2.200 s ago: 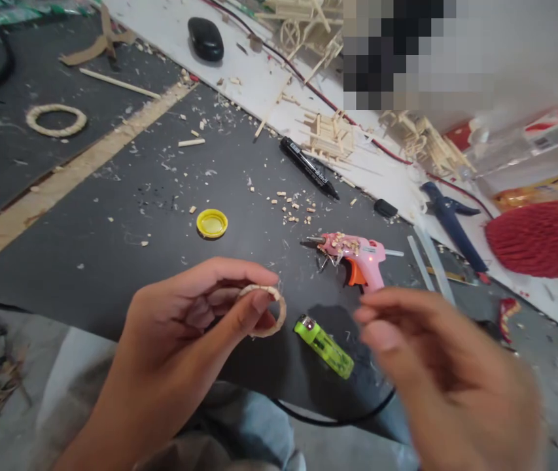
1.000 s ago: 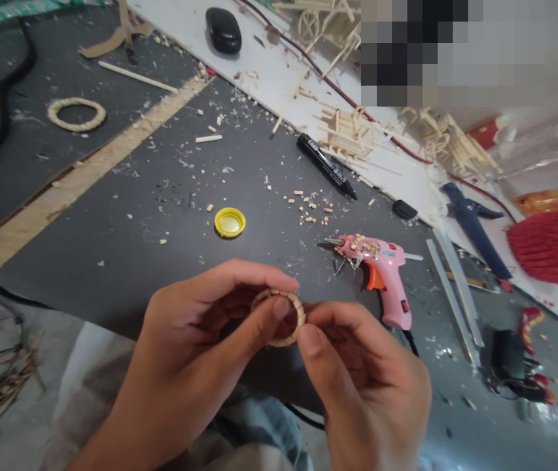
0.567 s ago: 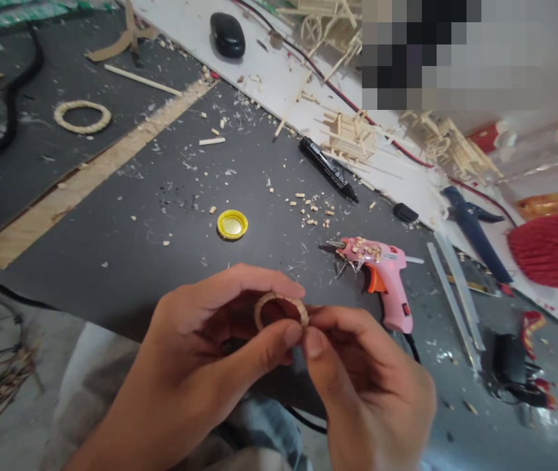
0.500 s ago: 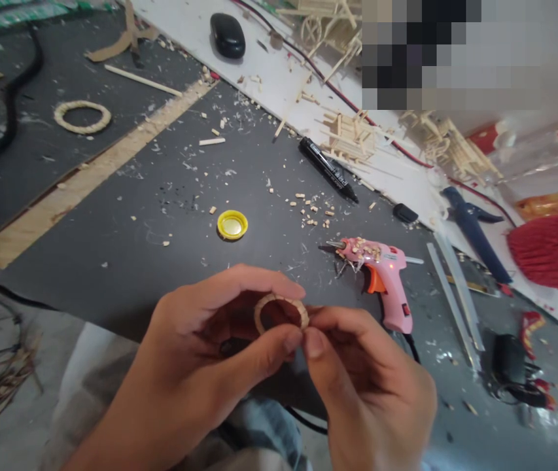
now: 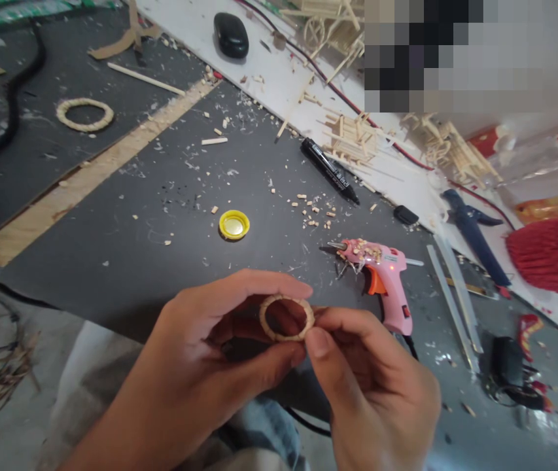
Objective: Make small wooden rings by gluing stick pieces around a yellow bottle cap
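Note:
A small pale ring of short wooden pieces (image 5: pixel 267 327) is held up over the table's near edge. My right hand (image 5: pixel 377 373) pinches its right side between thumb and forefinger. Around its left side curls my left hand (image 5: pixel 220 347), forefinger above and thumb below, closed on the ring; the other fingers are partly hidden. To the right lies a pink glue gun (image 5: pixel 390 278) with wood bits on top. A yellow cap (image 5: pixel 234 225) sits beyond my hands. Farther left a larger pale ring (image 5: pixel 85 127) rests flat.
A black marker (image 5: pixel 328 170) lies beyond scattered wood bits. Glue sticks (image 5: pixel 450 307), blue-handled pliers (image 5: pixel 477 239) and red yarn (image 5: pixel 553 252) are at the right. Stick models (image 5: pixel 352 137) and a black mouse (image 5: pixel 231 35) stand at the back. A black cable (image 5: pixel 11 118) runs down the left.
The small ring has turned to show more of its opening and shifted slightly right. My left thumb has moved down from its front rim.

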A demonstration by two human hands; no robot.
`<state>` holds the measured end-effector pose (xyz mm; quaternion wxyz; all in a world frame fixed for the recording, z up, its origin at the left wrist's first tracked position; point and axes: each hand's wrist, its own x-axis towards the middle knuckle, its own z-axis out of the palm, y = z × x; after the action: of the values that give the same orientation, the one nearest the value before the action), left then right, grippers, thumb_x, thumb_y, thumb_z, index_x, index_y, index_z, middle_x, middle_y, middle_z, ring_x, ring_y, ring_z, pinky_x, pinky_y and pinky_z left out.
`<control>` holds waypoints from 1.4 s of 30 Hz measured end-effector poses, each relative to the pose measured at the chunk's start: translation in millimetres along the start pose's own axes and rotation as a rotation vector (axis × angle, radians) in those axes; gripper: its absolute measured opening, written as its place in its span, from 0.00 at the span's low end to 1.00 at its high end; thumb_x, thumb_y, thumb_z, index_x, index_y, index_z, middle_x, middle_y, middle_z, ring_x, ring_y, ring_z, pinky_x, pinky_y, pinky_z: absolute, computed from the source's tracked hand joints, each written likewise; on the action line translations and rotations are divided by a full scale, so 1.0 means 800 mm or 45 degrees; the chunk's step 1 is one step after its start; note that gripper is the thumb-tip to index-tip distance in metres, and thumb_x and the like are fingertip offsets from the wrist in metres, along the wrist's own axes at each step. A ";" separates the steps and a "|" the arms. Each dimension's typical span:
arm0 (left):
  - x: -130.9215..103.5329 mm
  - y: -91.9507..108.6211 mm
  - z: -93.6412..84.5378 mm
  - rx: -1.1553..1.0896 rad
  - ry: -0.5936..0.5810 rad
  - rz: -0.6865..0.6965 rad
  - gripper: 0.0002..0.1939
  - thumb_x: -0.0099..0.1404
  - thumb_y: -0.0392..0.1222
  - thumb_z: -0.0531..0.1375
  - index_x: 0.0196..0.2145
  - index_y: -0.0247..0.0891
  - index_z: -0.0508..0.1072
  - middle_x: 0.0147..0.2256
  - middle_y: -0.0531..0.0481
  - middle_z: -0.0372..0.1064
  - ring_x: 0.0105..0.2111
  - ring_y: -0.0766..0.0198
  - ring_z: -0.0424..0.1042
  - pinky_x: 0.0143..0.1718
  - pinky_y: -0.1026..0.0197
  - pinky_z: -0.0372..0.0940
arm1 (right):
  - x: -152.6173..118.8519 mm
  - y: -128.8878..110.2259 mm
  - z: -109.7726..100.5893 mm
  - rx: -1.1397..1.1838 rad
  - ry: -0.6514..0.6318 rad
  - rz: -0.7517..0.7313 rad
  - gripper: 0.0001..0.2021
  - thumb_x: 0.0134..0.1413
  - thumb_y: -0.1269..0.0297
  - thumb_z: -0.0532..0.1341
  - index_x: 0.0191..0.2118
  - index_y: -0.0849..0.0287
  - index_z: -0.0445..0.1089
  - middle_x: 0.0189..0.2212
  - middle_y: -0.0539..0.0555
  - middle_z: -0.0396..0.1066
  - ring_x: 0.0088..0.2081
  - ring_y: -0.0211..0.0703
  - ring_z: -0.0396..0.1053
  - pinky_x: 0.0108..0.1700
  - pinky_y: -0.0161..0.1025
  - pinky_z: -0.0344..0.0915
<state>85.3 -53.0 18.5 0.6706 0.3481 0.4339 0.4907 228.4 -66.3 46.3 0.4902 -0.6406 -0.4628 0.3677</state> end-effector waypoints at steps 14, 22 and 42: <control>-0.003 -0.002 0.000 -0.014 -0.006 0.020 0.22 0.59 0.31 0.75 0.44 0.61 0.87 0.35 0.61 0.85 0.33 0.67 0.84 0.35 0.76 0.77 | 0.003 -0.002 -0.006 -0.100 -0.079 -0.020 0.07 0.58 0.62 0.73 0.29 0.51 0.81 0.23 0.46 0.80 0.24 0.38 0.77 0.27 0.30 0.74; -0.005 -0.002 0.001 -0.026 0.010 0.022 0.22 0.58 0.32 0.76 0.44 0.61 0.87 0.34 0.61 0.84 0.33 0.67 0.84 0.35 0.76 0.77 | 0.003 -0.004 -0.004 -0.036 -0.071 0.000 0.05 0.57 0.63 0.73 0.30 0.50 0.81 0.24 0.44 0.80 0.24 0.36 0.77 0.28 0.28 0.74; -0.004 -0.007 -0.002 0.043 0.005 0.288 0.22 0.62 0.29 0.74 0.48 0.56 0.86 0.44 0.55 0.76 0.34 0.70 0.79 0.38 0.73 0.79 | 0.013 -0.011 -0.039 -0.373 0.112 0.039 0.07 0.57 0.49 0.71 0.34 0.43 0.81 0.29 0.44 0.80 0.31 0.44 0.77 0.33 0.36 0.72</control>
<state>85.4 -57.4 13.9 0.6041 0.4051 0.4014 0.5566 258.2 -64.5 62.3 0.4056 -0.7277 -0.4797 0.2754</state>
